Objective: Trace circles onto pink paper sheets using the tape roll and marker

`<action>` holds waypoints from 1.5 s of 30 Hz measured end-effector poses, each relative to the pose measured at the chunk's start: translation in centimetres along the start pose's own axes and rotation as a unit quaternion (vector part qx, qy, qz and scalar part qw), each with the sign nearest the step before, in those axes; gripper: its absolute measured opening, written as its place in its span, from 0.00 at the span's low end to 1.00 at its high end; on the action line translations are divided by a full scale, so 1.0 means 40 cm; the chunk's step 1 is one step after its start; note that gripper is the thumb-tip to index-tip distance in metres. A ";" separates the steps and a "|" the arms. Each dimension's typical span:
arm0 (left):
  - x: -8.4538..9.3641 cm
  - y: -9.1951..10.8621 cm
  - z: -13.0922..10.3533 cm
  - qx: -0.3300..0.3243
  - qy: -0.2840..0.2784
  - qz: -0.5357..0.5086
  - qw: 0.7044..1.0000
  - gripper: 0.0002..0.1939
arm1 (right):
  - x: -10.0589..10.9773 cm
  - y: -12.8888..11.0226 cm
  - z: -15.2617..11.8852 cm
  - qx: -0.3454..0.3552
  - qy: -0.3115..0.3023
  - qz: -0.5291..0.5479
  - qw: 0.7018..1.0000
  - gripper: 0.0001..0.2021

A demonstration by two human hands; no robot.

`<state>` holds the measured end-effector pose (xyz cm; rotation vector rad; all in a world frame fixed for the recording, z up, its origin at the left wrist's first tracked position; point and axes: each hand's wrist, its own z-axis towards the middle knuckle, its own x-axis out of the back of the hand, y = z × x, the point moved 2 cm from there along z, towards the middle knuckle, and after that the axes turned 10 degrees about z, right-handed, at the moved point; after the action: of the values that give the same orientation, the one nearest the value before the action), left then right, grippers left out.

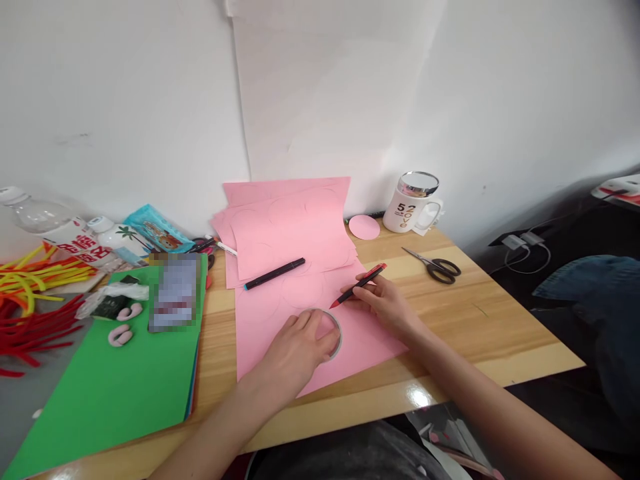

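Observation:
My left hand [299, 347] grips a thin-rimmed round ring [339, 339] lying flat on a pink sheet of paper [370, 353]; pink shows inside the rim, and the fingers cover its left side. In my right hand [383, 303] is a black and red pen [361, 284], its tip close to the ring's upper edge. Faint circle outlines are drawn on the pink sheet. A black marker [275, 273] rests across the paper, just beyond my hands. Behind it, more pink sheets [290, 233] with faint circles are stacked unevenly against the wall.
Scissors [434, 266] lie at right, near a white lidded mug [411, 203] and a pink paper disc [365, 227]. On the left are green paper [125, 393], a blurred phone [175, 293], earbuds [120, 335], red and yellow craft stems [37, 327] and a plastic bottle [45, 220].

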<state>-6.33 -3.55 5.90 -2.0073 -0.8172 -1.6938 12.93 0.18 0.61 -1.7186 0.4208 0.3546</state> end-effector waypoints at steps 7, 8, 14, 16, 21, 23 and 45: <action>-0.008 -0.018 -0.008 0.004 0.023 -0.080 0.997 0.08 | -0.008 0.018 0.008 0.013 -0.027 -0.002 1.000 0.23; -0.007 -0.019 -0.010 0.002 0.021 -0.086 0.996 0.08 | -0.010 0.019 0.009 0.011 -0.030 0.000 0.999 0.23; 0.012 -0.021 -0.012 0.019 0.002 -0.103 0.995 0.09 | -0.016 0.008 -0.001 0.016 -0.035 -0.022 0.999 0.24; 0.014 -0.020 -0.010 0.013 0.001 -0.088 0.996 0.08 | -0.013 -0.001 -0.015 0.020 -0.031 -0.041 0.998 0.24; 0.006 -0.021 -0.002 -0.010 -0.003 -0.055 0.998 0.08 | 0.006 -0.003 -0.076 0.049 0.013 -0.077 0.996 0.26; 0.004 -0.022 -0.001 -0.010 0.000 -0.048 0.999 0.08 | 0.015 0.007 -0.107 0.063 0.035 -0.081 0.994 0.26; 0.039 -0.039 0.010 -0.021 -0.034 -0.051 0.998 0.12 | -0.058 0.092 -0.257 0.113 0.033 -0.080 0.990 0.16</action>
<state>-6.89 -1.85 7.26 -2.0942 -0.9283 -1.7203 9.21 -10.34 0.34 -1.5324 0.3549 0.1279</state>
